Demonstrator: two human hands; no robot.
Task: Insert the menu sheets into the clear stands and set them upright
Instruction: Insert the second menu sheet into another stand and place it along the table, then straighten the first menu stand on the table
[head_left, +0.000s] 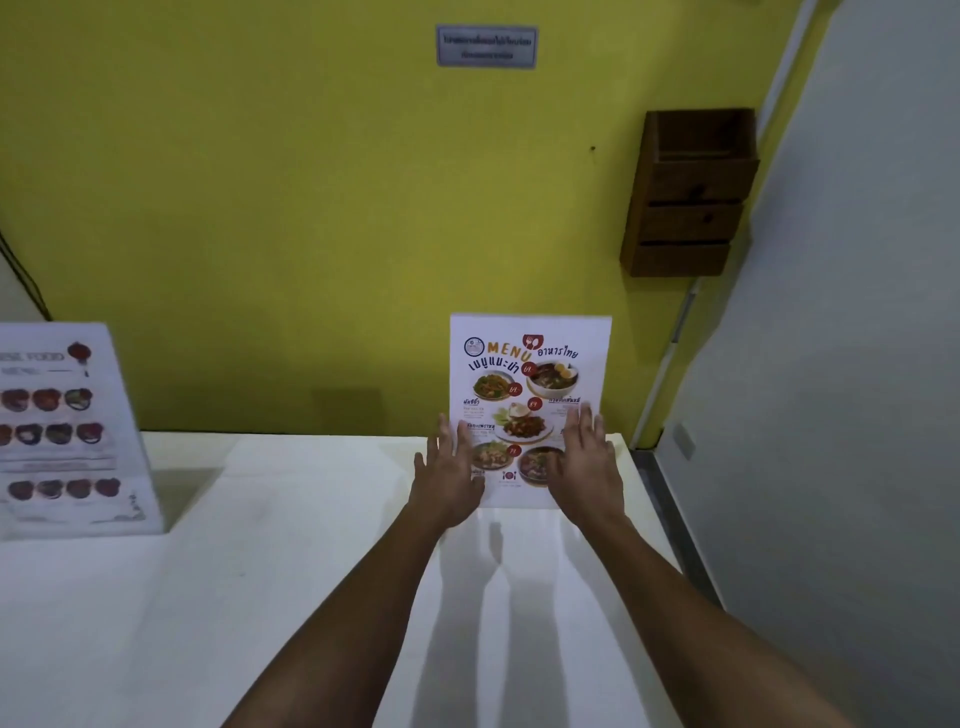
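While we are reaching forward over the white table:
Menu: the white menu sheet with food photos and orange "MENU" heading is standing upright near the table's far edge, in front of the yellow wall; we cannot tell a clear stand around it.
Left hand: our left hand is resting against its lower left edge, fingers spread apart.
Right hand: our right hand is lying flat against its lower right, fingers apart.
Other: a second menu in a clear stand is standing at far left.

Glossy printed paper menu, dark wooden wall rack
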